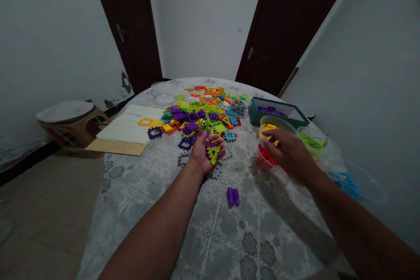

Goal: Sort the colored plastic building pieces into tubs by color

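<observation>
My left hand (205,153) lies palm up on the table, fingers curled round a few plastic building pieces (213,152), green, purple and orange. Beyond it spreads a pile of several colourful interlocking pieces (200,116). My right hand (288,153) hovers over a clear bowl of red pieces (264,158), fingers bent down toward it; what they hold, if anything, is hidden. Behind that stands a clear bowl of yellow pieces (272,126). A small purple piece (232,196) lies alone between my arms.
A round table with a grey patterned cloth (164,210). A teal box (277,111) with purple pieces, bowls of green (311,142) and blue pieces (351,183) at right. A white sheet on cardboard (126,131) at left. A low stool (70,120) stands by the left wall.
</observation>
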Motion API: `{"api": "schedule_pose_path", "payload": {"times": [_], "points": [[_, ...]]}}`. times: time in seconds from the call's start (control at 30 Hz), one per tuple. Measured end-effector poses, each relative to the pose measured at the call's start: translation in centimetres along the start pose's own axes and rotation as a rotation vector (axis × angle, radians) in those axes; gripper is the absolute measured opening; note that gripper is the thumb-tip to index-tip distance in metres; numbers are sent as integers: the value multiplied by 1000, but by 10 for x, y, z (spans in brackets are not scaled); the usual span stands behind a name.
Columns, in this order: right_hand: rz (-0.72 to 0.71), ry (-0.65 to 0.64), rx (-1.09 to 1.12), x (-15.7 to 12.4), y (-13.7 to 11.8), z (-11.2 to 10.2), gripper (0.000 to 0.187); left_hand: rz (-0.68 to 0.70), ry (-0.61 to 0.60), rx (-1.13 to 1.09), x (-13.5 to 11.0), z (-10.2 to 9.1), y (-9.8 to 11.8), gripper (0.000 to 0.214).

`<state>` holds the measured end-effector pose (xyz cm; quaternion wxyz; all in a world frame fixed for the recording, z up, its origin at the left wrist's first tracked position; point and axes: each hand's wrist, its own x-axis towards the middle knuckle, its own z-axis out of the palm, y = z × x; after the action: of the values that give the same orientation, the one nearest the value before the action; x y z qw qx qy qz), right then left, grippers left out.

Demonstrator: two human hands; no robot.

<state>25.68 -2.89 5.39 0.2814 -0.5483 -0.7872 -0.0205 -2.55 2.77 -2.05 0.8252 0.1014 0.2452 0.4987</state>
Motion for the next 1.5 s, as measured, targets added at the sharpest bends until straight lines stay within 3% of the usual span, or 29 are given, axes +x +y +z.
{"api": "schedule_pose_path", "payload": {"times": [0.07, 0.13, 0.23, 0.33, 0.47, 0.57, 0.67, 0.73, 0.83, 1.1, 1.17, 1.23, 1.33, 1.5], "points": [[-164, -135, 146, -7, -55, 20, 36, 15, 7, 3, 1, 0, -2, 42], [-216, -210, 179, -12, -96, 40, 44, 29, 8, 13, 2, 0, -4, 43], [-201, -255, 160, -11, -125, 69, 44, 37, 18, 35, 4, 0, -5, 43], [-168, -246, 178, -7, -124, 89, 28, 41, 40, 44, 3, 1, -5, 41], [-139, -123, 279, -7, -110, 100, 26, 48, 13, 46, 2, 4, -8, 29], [-51, -20, 423, -9, -102, 96, 26, 49, 3, 55, 4, 3, -11, 16], [127, -19, 583, -11, -95, 79, 25, 30, -19, 42, 4, 1, -10, 20], [210, -26, 616, -12, -86, 61, 25, 19, -23, 25, 2, 1, -8, 26], [223, 61, 457, -16, -58, 32, 25, 23, 4, 7, -2, 3, -4, 36], [336, 356, -221, -18, 87, -39, 28, 31, -2, 71, -4, 9, 0, 38], [417, 382, -317, -21, 111, -49, 30, 34, -8, 87, -4, 9, 1, 34], [450, 394, -343, -25, 116, -52, 31, 35, -16, 89, -4, 9, 1, 34], [336, 387, -233, -33, 83, -43, 28, 39, -24, 80, -4, 8, 0, 36], [58, 182, 73, -38, -21, -9, 23, 19, -19, 77, -6, 9, -4, 33]]}}
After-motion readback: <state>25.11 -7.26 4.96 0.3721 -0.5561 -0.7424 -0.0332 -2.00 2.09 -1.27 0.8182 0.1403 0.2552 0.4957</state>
